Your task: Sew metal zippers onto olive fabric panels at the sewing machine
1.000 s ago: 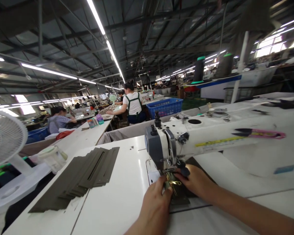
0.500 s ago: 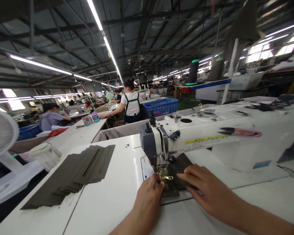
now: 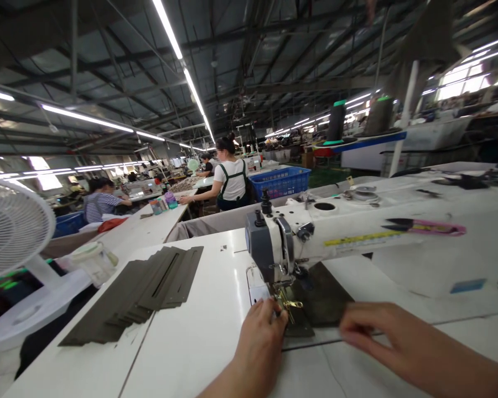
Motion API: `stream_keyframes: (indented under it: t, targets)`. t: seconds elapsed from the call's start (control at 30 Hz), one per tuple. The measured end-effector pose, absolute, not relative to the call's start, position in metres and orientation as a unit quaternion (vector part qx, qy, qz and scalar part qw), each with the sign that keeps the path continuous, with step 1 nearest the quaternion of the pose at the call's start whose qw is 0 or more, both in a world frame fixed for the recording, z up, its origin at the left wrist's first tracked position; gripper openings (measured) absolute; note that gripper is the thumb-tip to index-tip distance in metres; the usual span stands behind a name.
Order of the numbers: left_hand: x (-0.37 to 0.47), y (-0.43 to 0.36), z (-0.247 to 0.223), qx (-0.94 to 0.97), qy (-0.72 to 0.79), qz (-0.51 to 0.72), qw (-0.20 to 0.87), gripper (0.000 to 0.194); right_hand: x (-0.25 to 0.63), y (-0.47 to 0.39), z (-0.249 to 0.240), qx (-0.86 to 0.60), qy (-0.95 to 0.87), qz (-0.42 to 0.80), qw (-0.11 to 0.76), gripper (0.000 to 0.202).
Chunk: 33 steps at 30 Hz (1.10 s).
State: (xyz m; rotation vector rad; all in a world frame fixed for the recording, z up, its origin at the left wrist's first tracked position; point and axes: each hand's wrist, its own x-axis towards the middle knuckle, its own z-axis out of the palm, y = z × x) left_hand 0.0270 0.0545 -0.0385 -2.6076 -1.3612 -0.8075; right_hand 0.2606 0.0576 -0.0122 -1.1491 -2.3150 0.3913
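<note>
A white sewing machine (image 3: pixel 357 237) stands on the white table, its needle area over a dark olive fabric piece (image 3: pixel 326 296). Gold-coloured metal parts (image 3: pixel 292 304) lie at the presser foot. My left hand (image 3: pixel 263 337) is just left of them, fingers bent together at the fabric's left edge; what they pinch is hidden. At the fabric's right edge is my right hand (image 3: pixel 382 331), fingers curled and slightly blurred, and whether it grips the edge is unclear. A fanned stack of similar dark pieces (image 3: pixel 136 293) lies on the table's left side.
A white fan (image 3: pixel 16 237) and a lidded plastic jug (image 3: pixel 93 262) stand at the left. Pink-handled snips (image 3: pixel 435 226) rest on the machine. Behind are a blue basket (image 3: pixel 280 182), thread cones (image 3: pixel 337 124) and a person in a white shirt (image 3: pixel 233 179).
My right hand has moved right, away from the needle area, uncovering more of the fabric. My left hand stays beside the metal parts. The whole view has shifted slightly.
</note>
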Motion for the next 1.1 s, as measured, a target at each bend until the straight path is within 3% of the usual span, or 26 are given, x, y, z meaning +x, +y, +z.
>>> stream_keyframes:
  t: [0.1, 0.27, 0.73, 0.93, 1.1]
  targets:
    - [0.027, 0.056, -0.041, -0.852, -0.434, -0.279, 0.092, 0.025, 0.230, 0.098, -0.016, -0.412, -0.856, 0.163, 0.268, 0.012]
    - [0.026, 0.060, -0.045, -0.864, -0.414, -0.268, 0.105, 0.018, 0.203, 0.122, -0.053, -0.405, -0.843, 0.146, 0.323, 0.012]
    - [0.023, 0.065, -0.044, -0.869, -0.410, -0.261, 0.091, 0.025, 0.198, 0.130, -0.054, -0.433, -0.755, 0.311, 0.383, 0.017]
    - [0.024, 0.080, -0.072, -0.850, -0.383, -0.299, 0.205, 0.013, 0.193, 0.131, -0.065, -0.447, -0.753, 0.272, 0.399, 0.017]
    - [0.031, 0.105, -0.110, -0.771, -0.410, -0.396, 0.283, 0.026, 0.193, 0.140, -0.080, -0.449, -0.795, 0.169, 0.370, 0.018]
